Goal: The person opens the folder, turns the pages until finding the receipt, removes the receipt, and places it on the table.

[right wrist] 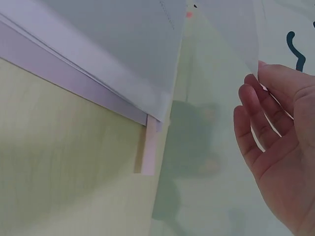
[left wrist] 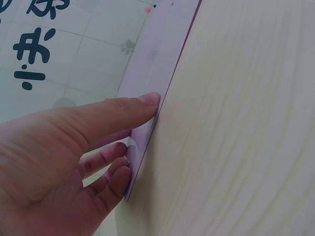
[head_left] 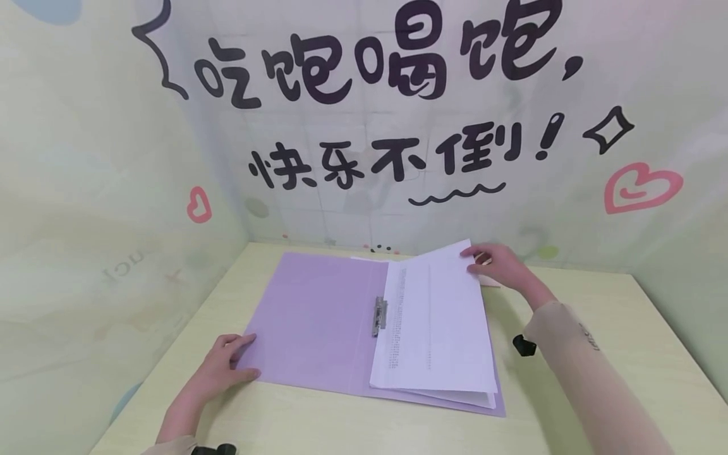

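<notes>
A printed sheet (head_left: 443, 328) lies over the right half of an open purple folder (head_left: 313, 322), its far right corner raised in the pinch of a right hand (head_left: 500, 268).
The sheet's long axis runs near to far, its bulk left of and nearer the person than the right hand, the closer of the two hands; the left hand (head_left: 218, 366) grips the folder's near left corner, well apart from the sheet. Only the head view shows the metal clip (head_left: 379, 317) beside the sheet's left edge; the right wrist view better shows a pale pink strip (right wrist: 149, 152) jutting past the folder on the desk (head_left: 284, 417).
</notes>
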Motion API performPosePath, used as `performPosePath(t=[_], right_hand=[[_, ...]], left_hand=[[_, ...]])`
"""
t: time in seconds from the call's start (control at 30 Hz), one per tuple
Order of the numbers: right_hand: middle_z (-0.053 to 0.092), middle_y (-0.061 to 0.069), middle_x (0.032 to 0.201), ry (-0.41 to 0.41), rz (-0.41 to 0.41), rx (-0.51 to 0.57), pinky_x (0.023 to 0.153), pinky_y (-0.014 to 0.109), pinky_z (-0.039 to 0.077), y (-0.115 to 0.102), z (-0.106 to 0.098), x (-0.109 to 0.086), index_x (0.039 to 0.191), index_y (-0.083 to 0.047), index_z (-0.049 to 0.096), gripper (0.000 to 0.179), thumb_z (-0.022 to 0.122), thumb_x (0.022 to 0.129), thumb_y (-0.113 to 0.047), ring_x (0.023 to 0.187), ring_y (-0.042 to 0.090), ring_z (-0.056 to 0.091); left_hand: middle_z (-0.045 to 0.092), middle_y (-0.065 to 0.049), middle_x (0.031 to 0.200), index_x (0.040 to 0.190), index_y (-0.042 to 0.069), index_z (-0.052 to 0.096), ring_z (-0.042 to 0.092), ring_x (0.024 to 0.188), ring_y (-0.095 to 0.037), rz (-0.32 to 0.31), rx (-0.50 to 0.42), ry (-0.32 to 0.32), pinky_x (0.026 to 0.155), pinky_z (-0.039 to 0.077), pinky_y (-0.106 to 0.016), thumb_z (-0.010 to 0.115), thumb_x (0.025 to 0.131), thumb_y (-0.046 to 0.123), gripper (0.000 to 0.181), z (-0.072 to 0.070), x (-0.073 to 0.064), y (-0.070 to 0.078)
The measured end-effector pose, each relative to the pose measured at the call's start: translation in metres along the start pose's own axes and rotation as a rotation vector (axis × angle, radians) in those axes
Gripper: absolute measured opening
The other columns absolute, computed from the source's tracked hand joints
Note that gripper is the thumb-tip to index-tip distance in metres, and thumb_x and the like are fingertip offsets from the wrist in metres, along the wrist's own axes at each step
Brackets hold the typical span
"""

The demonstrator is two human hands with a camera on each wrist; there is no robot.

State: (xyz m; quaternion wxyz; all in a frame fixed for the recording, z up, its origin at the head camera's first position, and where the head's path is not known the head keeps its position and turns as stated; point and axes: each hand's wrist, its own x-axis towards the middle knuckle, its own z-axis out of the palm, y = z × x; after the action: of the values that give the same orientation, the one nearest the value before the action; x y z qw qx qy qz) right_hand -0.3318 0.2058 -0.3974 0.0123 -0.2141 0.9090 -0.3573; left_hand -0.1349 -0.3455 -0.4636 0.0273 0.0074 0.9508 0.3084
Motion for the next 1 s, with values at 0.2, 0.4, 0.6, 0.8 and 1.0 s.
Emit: performPosePath(t=[0.2,0.4,0.6,0.8,1.0], right_hand=[[0.07,0.015,0.116,-0.043,-0.027,-0.027,0.086,0.031,0.051,-0.02,-0.013,0.01,0.123,-0.006,0.067,0.034,0.07,0.09,-0.013,0.1,0.027,0.063],[0.071,0.011,0.114,-0.093,-0.083,-0.054,0.083,0.029,0.049,-0.041,-0.025,0.024,0.122,-0.008,0.069,0.033,0.07,0.09,-0.016,0.097,0.023,0.061],[0.071,0.01,0.118,-0.161,-0.116,-0.076,0.09,0.035,0.05,-0.064,-0.032,0.04,0.124,-0.008,0.068,0.034,0.068,0.092,-0.018,0.101,0.023,0.064],[0.069,0.009,0.125,-0.194,-0.145,-0.072,0.096,0.042,0.048,-0.084,-0.033,0.054,0.126,-0.009,0.066,0.032,0.059,0.095,-0.015,0.108,0.026,0.064],[0.068,0.009,0.125,-0.192,-0.185,-0.061,0.095,0.043,0.051,-0.104,-0.025,0.069,0.126,-0.009,0.066,0.035,0.053,0.094,-0.006,0.108,0.026,0.064]], left_hand=[[0.04,-0.029,0.132,0.14,-0.005,0.049,0.056,0.105,-0.031,0.004,-0.005,0.006,0.083,0.048,-0.032,0.084,0.077,0.021,0.076,-0.001,-0.001,0.0],[0.039,-0.029,0.132,0.14,-0.006,0.048,0.056,0.106,-0.033,0.008,-0.012,-0.005,0.084,0.049,-0.034,0.083,0.077,0.021,0.077,-0.001,-0.001,0.001],[0.039,-0.03,0.131,0.139,-0.006,0.048,0.056,0.105,-0.034,0.01,-0.016,-0.003,0.085,0.049,-0.038,0.084,0.077,0.02,0.077,-0.002,-0.002,-0.001],[0.039,-0.031,0.132,0.139,-0.006,0.048,0.056,0.105,-0.036,0.013,-0.026,0.006,0.087,0.05,-0.039,0.084,0.076,0.02,0.077,-0.002,-0.002,-0.002],[0.039,-0.031,0.132,0.14,-0.006,0.048,0.056,0.107,-0.036,0.013,-0.026,0.011,0.089,0.05,-0.041,0.084,0.076,0.02,0.077,-0.002,-0.001,-0.003]])
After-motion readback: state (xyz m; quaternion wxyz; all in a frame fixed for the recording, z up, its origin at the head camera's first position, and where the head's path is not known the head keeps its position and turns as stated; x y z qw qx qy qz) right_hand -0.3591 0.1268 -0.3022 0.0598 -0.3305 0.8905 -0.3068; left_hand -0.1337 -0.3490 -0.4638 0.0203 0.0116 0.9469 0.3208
